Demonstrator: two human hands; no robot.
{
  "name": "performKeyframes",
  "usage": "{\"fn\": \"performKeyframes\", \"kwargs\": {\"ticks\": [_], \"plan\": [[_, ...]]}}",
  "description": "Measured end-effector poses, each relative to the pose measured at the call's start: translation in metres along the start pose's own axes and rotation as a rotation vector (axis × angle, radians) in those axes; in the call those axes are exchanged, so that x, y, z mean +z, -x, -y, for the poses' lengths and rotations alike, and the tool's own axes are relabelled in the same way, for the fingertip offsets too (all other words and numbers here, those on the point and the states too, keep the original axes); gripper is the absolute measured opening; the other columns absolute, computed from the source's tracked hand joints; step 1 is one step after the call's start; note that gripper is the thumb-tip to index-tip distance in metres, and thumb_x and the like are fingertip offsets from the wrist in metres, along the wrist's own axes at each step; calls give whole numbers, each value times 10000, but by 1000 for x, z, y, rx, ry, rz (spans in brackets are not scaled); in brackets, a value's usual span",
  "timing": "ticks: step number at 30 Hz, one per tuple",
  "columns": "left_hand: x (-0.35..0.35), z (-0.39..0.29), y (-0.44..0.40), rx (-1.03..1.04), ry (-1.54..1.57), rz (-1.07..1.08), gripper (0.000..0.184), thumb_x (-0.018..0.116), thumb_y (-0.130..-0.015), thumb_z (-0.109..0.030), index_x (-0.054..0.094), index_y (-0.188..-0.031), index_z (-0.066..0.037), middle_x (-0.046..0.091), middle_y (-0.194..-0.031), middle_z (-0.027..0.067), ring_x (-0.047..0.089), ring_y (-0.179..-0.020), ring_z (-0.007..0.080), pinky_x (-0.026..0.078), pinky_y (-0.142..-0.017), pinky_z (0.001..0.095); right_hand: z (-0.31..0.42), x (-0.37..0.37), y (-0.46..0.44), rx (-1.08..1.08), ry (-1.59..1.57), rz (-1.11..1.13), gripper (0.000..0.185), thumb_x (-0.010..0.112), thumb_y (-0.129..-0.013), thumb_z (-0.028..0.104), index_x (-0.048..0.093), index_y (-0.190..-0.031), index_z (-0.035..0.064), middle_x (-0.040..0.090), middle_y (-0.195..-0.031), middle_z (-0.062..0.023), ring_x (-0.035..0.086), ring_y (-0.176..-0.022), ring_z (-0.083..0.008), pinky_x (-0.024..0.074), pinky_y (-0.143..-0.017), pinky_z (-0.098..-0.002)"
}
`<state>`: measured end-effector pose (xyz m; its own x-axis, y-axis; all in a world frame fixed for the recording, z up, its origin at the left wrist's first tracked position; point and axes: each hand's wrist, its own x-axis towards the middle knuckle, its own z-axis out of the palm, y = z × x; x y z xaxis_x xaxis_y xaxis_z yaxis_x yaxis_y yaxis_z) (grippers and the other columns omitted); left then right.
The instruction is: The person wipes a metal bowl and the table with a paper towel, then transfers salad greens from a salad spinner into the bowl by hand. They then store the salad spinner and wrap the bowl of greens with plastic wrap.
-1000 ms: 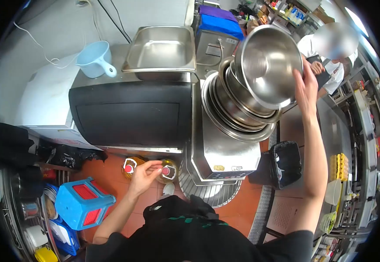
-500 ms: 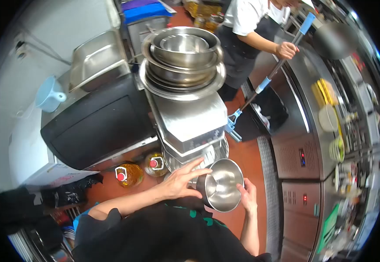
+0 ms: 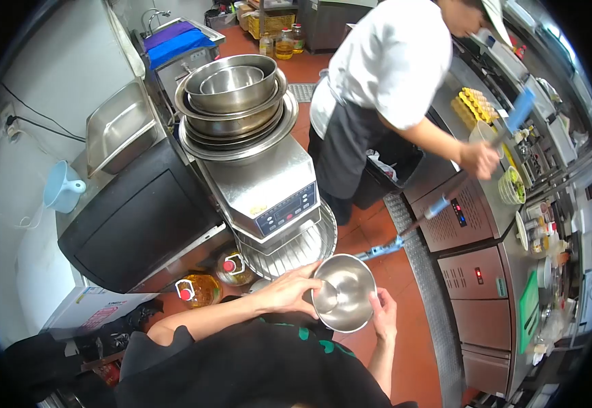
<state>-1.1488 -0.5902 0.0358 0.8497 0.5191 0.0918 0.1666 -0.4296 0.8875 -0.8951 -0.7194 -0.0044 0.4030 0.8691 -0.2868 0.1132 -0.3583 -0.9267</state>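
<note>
Steel bowl: You are holding a steel bowl (image 3: 356,306) between both hands, on your side of the steel machine (image 3: 262,180) and tipped so its inside is facing you.
Left hand: Your left hand (image 3: 289,291) is gripping the bowl's left side, thumb and forefinger spreading wide apart along its wall.
Right hand: Your right hand (image 3: 384,316) is clamping the opposite rim, the thumb pressing near the edge.
Stack of bowls: A stack of bowls (image 3: 231,122) is resting on top of the machine.
Hidden or unclear: The bowl is hiding your right fingertips; your other left fingers are overlapping, hard to separate. A round patch is showing inside the bowl, possibly a reflection. The co-worker (image 3: 391,64), right of the machine, is running off the top edge, and the upper end of their blue-handled pole (image 3: 437,206) is blurring.
Since half a second ago: You are keeping the bowl between your hands; the co-worker is now standing closer, and the pole's lower end is reaching nearer the bowl.
</note>
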Motion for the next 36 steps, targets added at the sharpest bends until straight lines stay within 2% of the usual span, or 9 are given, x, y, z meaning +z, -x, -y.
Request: {"fn": "performKeyframes", "kwargs": {"ticks": [6, 9, 18, 20, 24, 26, 28, 31, 36], "plan": [[-11, 30, 36, -316, 176, -198, 395, 861, -621, -257, 556, -740, -36, 484, -865, 96, 623, -848, 242, 506, -669, 340, 29, 33, -12, -163, 13, 107, 446, 532, -932, 196, 456, -1334, 19, 593, -1110, -80, 551, -887, -113, 473, -723, -252], [-20, 31, 47, -470, 503, -282, 329, 832, -693, -196, 555, -721, -22, 541, -861, 76, 634, -676, 167, 507, -592, 281, 40, 38, -25, -231, 59, 275, 477, 538, -926, 183, 428, -1372, 53, 587, -1081, -73, 543, -855, -104, 474, -685, -241], [-29, 49, 58, -458, 195, -314, 399, 853, -637, -309, 597, -751, -24, 597, -823, 80, 595, -774, 171, 469, -690, 296, 36, 64, -26, -177, 73, 268, 587, 649, -857, 184, 413, -1389, 111, 615, -1117, -114, 599, -929, -141, 460, -859, -289], [-32, 56, 56, -460, 131, -252, 386, 849, -645, -301, 601, -755, -26, 608, -832, 84, 598, -765, 175, 467, -687, 292, 29, 66, -21, -213, 23, 257, 530, 586, -913, 197, 397, -1396, 88, 576, -1051, -69, 546, -813, -95, 469, -661, -229], [-37, 63, 42, -747, 571, -16, 309, 753, -788, -308, 627, -844, -31, 633, -962, 132, 621, -764, 209, 502, -680, 300, 28, 63, -7, -88, -23, 79, 492, 568, -923, 199, 417, -1373, 70, 589, -1071, -80, 574, -854, -114, 481, -667, -236], [-24, 89, 37, -809, 1239, -100, 496, 653, -835, -448, 593, -1057, -8, 628, -1035, 180, 643, -854, 274, 549, -764, 364, 17, 56, -1, -46, -65, 60, 452, 554, -934, 213, 444, -1344, 57, 604, -1090, -92, 595, -889, -129, 488, -666, -242], [-28, 99, 13, -828, 1247, 127, 830, 507, -798, -626, 389, -1318, 11, 549, -1205, 241, 604, -1017, 386, 528, -884, 462, -1, 53, 12, -82, -29, -53, 428, 550, -938, 233, 471, -1314, 44, 619, -1087, -96, 609, -906, -137, 495, -659, -250], [-45, 80, -46, -602, 1459, 179, 1068, 373, -739, -746, 97, -1438, 13, 304, -1421, 280, 401, -1249, 463, 474, -964, 483, -14, 49, 38, 68, -23, -109, 417, 564, -932, 265, 514, -1260, 11, 636, -1056, -102, 615, -891, -137, 499, -647, -256], [-21, 60, -130, -354, 1597, 159, 1071, 458, -704, -751, 187, -1439, -21, 330, -1409, 261, 424, -1235, 443, 467, -995, 421, -52, 31, 81, 187, -144, -233, 399, 572, -926, 277, 544, -1224, 12, 650, -991, -94, 616, -874, -136, 498, -647, -265]]}}
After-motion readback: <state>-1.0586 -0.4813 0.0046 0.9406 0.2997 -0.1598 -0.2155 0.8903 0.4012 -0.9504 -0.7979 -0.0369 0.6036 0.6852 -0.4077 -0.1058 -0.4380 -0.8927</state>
